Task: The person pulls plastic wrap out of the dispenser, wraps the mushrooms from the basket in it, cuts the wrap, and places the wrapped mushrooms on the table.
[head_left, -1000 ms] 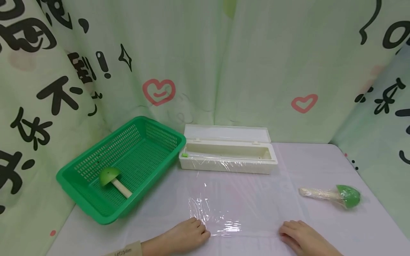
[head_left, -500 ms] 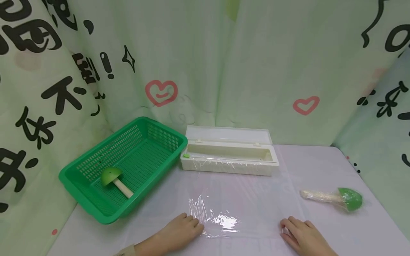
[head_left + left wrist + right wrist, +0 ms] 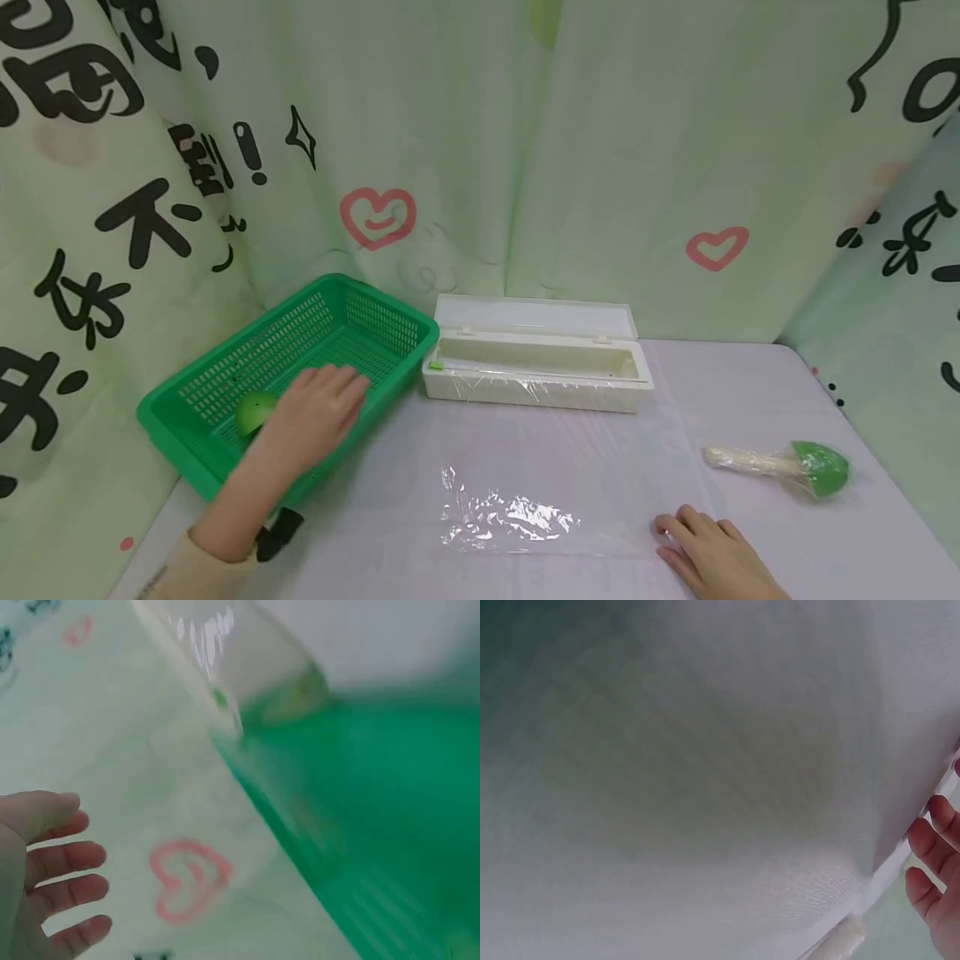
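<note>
Lying apart: two green-capped mushrooms (image 3: 255, 411) (image 3: 783, 464)

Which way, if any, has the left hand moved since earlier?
Yes: the left hand went forward and left, from the clear film to over the green basket.

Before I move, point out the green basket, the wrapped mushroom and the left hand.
Green basket (image 3: 262, 350), head view: inner left wall.
Wrapped mushroom (image 3: 782, 464), head view: stem beside the cap.
Left hand (image 3: 317, 417), head view: back of hand.
</note>
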Demonstrator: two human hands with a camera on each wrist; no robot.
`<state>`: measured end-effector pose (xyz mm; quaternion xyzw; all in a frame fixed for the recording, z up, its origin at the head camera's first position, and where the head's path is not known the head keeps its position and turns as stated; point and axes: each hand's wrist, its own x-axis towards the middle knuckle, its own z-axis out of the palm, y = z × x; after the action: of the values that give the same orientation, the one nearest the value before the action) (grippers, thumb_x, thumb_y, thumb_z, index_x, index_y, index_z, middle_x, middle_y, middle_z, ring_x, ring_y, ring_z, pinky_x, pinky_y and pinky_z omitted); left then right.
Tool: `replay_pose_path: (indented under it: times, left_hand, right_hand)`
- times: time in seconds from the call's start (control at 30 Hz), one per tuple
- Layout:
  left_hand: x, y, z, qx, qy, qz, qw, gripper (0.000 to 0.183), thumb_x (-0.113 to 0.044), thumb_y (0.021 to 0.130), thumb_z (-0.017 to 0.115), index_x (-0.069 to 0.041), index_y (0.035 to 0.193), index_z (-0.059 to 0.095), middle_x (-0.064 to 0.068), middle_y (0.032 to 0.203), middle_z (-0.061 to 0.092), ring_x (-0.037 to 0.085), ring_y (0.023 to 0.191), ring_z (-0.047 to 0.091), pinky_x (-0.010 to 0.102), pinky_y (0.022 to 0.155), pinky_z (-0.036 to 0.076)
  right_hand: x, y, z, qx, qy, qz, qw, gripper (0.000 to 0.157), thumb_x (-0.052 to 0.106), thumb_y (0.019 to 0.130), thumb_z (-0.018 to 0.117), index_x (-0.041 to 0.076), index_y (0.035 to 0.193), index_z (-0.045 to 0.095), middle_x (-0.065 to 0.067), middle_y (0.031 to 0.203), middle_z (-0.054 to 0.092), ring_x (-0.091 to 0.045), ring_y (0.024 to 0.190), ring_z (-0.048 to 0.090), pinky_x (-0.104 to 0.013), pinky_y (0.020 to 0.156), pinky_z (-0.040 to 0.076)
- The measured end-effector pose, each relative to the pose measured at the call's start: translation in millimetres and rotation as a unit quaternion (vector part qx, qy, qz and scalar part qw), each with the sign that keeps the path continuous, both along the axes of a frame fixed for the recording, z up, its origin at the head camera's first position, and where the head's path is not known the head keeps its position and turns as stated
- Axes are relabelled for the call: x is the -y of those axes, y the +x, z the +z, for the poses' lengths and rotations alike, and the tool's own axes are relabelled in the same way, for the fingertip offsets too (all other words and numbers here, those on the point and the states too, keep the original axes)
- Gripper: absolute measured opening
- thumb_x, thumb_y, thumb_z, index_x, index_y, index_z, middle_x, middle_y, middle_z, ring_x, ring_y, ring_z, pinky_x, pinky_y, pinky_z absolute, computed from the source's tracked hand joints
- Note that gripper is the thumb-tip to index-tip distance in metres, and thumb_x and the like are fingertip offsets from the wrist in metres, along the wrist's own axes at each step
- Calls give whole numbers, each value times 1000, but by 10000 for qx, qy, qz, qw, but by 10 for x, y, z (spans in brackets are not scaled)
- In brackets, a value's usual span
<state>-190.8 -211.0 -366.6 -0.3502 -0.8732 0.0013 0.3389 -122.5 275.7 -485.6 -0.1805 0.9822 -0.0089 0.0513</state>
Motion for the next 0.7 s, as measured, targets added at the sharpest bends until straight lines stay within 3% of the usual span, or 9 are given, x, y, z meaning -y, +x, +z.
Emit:
replay_pose_path:
  times: [0.07,0.1,0.17,0.23,0.3,0.43,0.53,0.7]
  left_hand:
    - [245,-120,88,-162,-29,48,9999,39,-22,100,26,-2,85,56,9,79,55,26,69,51,38,59,42]
    - [367,-171,106,-126,-126,82,9998,37,-21,100,27,-2,87,57,10,80,55,27,70,51,39,60,42]
    - [599,-257,98,238,-427,204,9986,20,-16,95,44,-2,92,58,11,85,55,28,74,51,40,64,41]
    - [805,-307,64,877,-757,437,9923,13,-8,85,57,-3,97,57,11,91,55,28,80,50,41,68,40]
    - [966,-327,35,1634,-1038,779,9780,29,-3,75,64,-3,103,57,12,98,54,29,87,49,44,73,40]
    - [1166,-354,36,2846,-1167,1459,9403,41,-8,76,64,-2,115,54,18,114,52,36,104,46,55,84,37]
    - [1231,-392,69,3277,-1262,1727,9202,50,-11,75,66,-2,121,52,22,123,48,41,113,41,60,88,32]
    - [1256,-430,43,3711,-1869,1828,8910,57,-11,73,68,-1,127,49,26,130,43,46,119,37,61,92,29]
  right_hand:
    - [6,2,1,6,24,-51,10000,23,38,81,65,27,100,59,17,81,38,1,68,36,-32,68,39]
    - [10,2,4,16,46,-72,10000,23,38,80,65,27,100,59,17,81,38,1,69,35,-32,69,39]
    - [18,-1,9,61,70,-117,9999,23,38,80,65,27,100,59,17,81,37,0,69,35,-32,69,39]
    - [26,-8,11,97,109,-158,9998,24,38,80,65,27,100,59,17,80,37,0,69,35,-32,70,39]
    - [29,-13,9,109,121,-134,9998,24,37,80,64,27,101,59,17,81,37,0,69,35,-33,70,39]
    - [22,-14,-5,66,106,-43,9999,24,37,81,65,26,101,59,17,81,37,0,69,36,-33,70,40]
    - [17,-9,-6,27,90,27,10000,24,37,81,65,25,101,59,16,81,38,-1,69,36,-32,69,39]
    - [24,-14,12,137,119,-73,9998,25,37,81,65,26,102,59,16,81,38,-1,70,36,-32,70,40]
